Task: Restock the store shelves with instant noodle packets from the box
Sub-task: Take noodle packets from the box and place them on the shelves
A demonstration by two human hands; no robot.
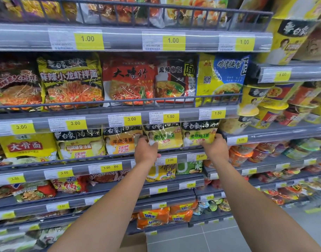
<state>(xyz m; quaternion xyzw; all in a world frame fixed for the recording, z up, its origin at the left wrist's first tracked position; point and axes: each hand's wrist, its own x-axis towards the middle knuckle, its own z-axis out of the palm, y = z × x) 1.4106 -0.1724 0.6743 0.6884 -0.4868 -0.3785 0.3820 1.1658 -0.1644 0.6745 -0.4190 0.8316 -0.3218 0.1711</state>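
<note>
Head view: two matching noodle packets stand side by side on the third shelf down, just past the middle of the frame toward 1 o'clock. Both are glossy, crinkled plastic pillows, yellow shading to green with a black band across the top. The left packet [165,138] is gripped at its 9 o'clock edge by the left hand [147,151], fingers curled round the film. The right packet [199,136] is gripped at its 3 o'clock edge by the right hand [215,149], fingertips hooked over the corner. Both bare forearms reach up from 6 o'clock. The packets' lower edges sit behind a thin dark wire rail [101,156]. Toward 9 o'clock on the same shelf, three more yellow packets face out, making five fronts in that row. Directly at 12 o'clock, a grey shelf lip carries five yellow price tags [170,116], and five larger red, black, yellow and blue packs lean above it. At 3 o'clock, stacked round cup noodles [254,99] with paper-wrapped sides fill a neighbouring bay. Grey floor tiles [228,237] show at 5 o'clock.
</note>
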